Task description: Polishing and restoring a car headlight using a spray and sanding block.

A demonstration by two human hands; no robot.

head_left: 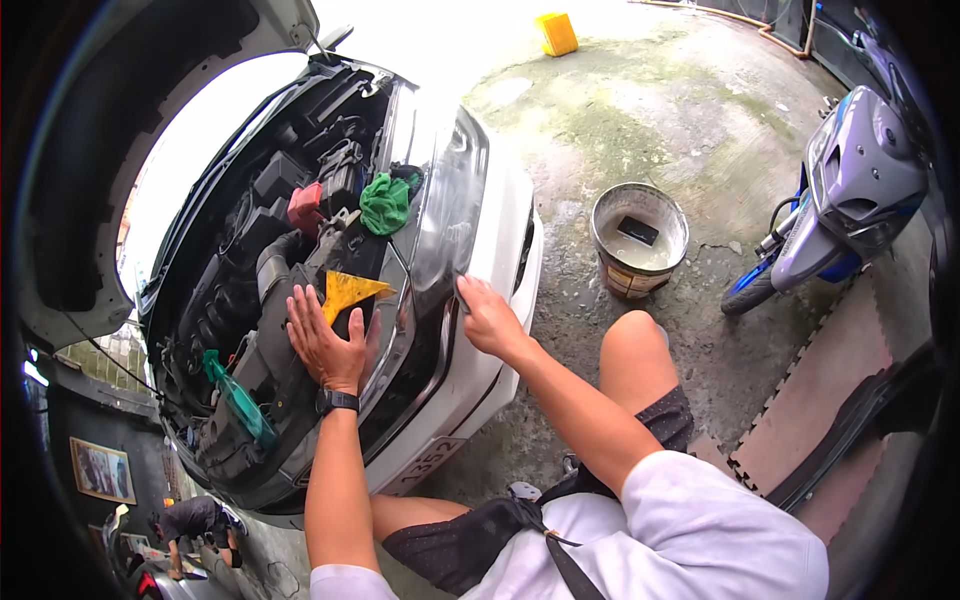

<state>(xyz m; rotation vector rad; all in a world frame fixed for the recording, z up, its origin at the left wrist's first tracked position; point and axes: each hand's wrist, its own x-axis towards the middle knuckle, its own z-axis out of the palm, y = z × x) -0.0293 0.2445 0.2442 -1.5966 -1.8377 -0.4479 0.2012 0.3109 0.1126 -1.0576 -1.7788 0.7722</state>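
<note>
My left hand (326,345), a black watch on its wrist, lies flat at the front edge of the car's engine bay (225,300). Its fingers are extended and it holds nothing. Just beside it rests a yellow plastic scraper (349,292). My right hand (491,319) pinches a thin dark grey pad (462,295), possibly sandpaper, against the lower end of the hazy headlight (450,202), by the white bumper (495,270). The pad is mostly hidden by my fingers. A bunched green cloth (386,204) sits above the headlight's inner edge.
A teal spray bottle (244,409) lies in the engine bay under the raised hood (82,150). On the concrete stand a bucket (641,262) of cloudy water with a dark block (637,230), a motorcycle (847,187) and a yellow container (557,34). Another person (196,521) bends over at lower left.
</note>
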